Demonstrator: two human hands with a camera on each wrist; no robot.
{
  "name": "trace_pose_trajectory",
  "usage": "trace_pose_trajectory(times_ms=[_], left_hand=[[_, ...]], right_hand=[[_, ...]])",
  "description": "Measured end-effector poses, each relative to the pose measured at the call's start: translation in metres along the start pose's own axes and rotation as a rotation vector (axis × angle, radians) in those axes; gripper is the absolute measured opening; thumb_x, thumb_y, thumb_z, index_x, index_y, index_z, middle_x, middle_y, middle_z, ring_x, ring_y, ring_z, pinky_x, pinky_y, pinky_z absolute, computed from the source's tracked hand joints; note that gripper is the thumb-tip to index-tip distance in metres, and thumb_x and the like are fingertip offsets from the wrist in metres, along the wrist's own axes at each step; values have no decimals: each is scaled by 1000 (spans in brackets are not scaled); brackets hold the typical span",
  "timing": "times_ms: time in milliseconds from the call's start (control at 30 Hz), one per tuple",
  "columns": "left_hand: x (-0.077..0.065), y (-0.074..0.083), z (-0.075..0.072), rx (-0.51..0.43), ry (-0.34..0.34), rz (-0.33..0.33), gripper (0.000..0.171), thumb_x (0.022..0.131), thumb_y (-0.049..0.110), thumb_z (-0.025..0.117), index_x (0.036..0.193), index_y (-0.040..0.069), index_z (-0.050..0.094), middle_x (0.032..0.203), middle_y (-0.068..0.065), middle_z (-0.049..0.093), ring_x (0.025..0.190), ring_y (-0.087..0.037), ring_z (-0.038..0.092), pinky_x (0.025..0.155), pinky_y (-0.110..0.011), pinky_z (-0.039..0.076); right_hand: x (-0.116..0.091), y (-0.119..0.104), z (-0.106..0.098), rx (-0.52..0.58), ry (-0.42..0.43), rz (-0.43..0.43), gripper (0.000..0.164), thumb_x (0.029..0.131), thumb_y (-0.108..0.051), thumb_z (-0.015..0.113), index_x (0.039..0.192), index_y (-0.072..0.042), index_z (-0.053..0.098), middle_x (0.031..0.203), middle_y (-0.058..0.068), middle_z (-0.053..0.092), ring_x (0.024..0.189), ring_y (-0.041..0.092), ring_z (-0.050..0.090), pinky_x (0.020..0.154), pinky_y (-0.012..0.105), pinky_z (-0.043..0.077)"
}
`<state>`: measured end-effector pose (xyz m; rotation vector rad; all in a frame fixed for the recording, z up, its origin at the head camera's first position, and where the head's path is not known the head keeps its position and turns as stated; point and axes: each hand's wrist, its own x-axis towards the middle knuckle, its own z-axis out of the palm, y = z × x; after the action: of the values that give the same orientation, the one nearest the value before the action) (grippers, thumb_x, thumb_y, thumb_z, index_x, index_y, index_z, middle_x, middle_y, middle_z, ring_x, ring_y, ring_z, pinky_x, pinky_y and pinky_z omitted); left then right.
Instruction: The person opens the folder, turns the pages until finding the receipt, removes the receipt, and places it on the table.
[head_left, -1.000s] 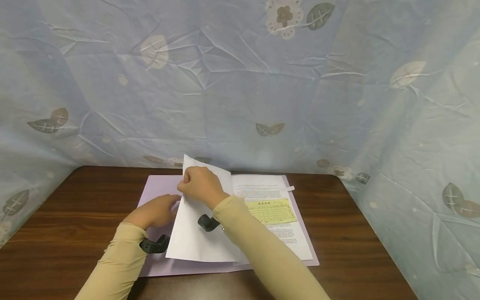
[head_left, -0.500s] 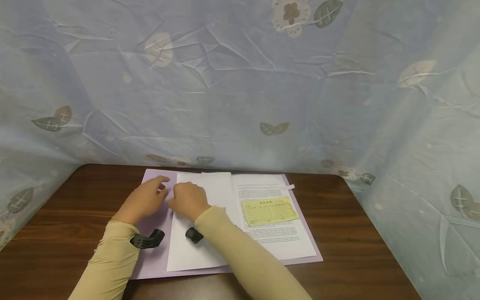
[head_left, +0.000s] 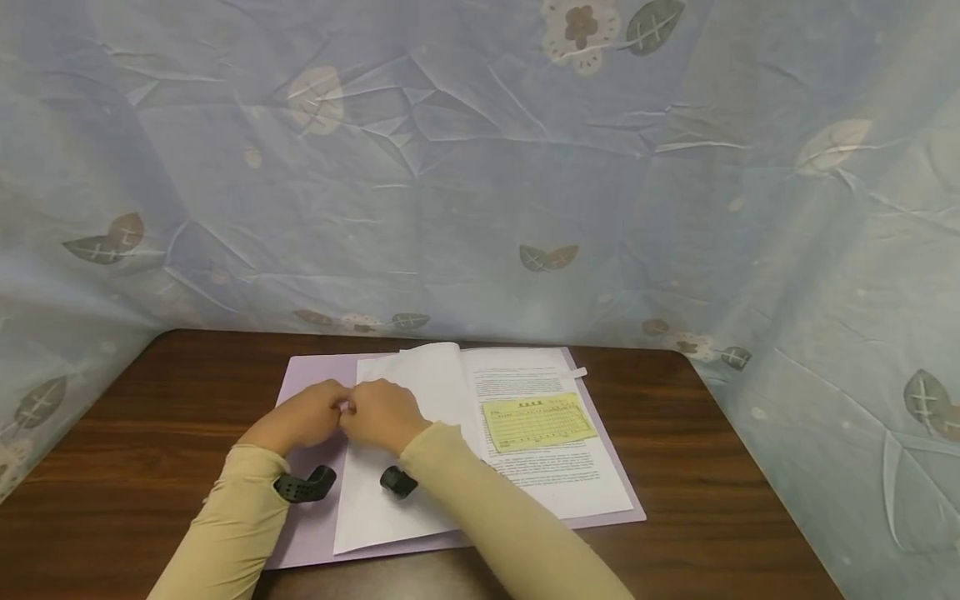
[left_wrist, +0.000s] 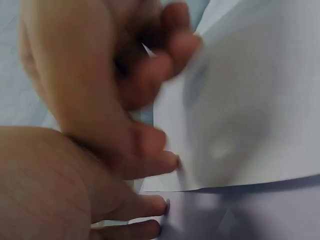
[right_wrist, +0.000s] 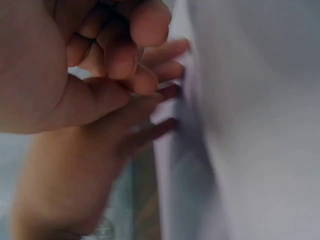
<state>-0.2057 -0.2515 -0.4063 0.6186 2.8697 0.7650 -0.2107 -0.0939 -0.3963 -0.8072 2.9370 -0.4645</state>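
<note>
A pale purple folder (head_left: 318, 500) lies open, with white sheets in it. A blank white page (head_left: 420, 375) covers part of its left side, bulging near the fold. At that page's outer edge my left hand (head_left: 306, 417) and right hand (head_left: 384, 417) meet. In the left wrist view, fairly straight left fingers (left_wrist: 152, 205) touch the folder beside the page edge. My right hand (right_wrist: 105, 65) has curled fingers, thumb near the fingertips, and no paper shows between them in the right wrist view. A yellow printed slip (head_left: 536, 421) lies on the printed page (head_left: 577, 492) at right.
The folder rests on a dark wooden table (head_left: 712, 475). A white tab (head_left: 577, 373) sticks out at its right edge. Pale blue patterned cloth (head_left: 465, 183) hangs behind the table and along its sides. Each wrist wears a black strap (head_left: 303, 486).
The white page, raised in my right hand a second ago, has come down on the left side of the folder. My left hand has moved right to meet my right hand.
</note>
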Motion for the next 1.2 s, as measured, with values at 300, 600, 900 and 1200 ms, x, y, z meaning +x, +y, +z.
trace_pose_trajectory(times_ms=[300,600,900,1200], left_hand=[[1,7,11,6,-96,-151,64,98,54,63,131,-1,68,131,-29,57,125,-52,53,103,-66,44],[0,16,19,60,-67,-182,86,78,61,83,133,-2,63,131,-31,53,123,-53,50,100,-69,45],[1,25,22,122,-28,-210,86,71,55,90,128,-2,61,128,-32,54,116,-52,52,92,-68,49],[1,27,25,141,-15,-209,97,72,52,90,144,-1,52,131,-34,52,120,-54,50,94,-70,47]], right_hand=[[-28,45,-44,87,12,-8,17,97,-30,62,85,-20,69,70,-10,61,63,9,54,57,25,43],[-71,151,-70,136,103,115,19,98,-26,63,81,-18,67,74,-7,61,69,13,54,67,31,45],[-119,247,-78,219,175,278,8,96,-18,67,92,-11,69,84,1,62,78,18,55,71,34,45],[-136,276,-73,251,80,311,41,96,-20,70,130,1,63,132,21,60,120,37,58,104,55,47]])
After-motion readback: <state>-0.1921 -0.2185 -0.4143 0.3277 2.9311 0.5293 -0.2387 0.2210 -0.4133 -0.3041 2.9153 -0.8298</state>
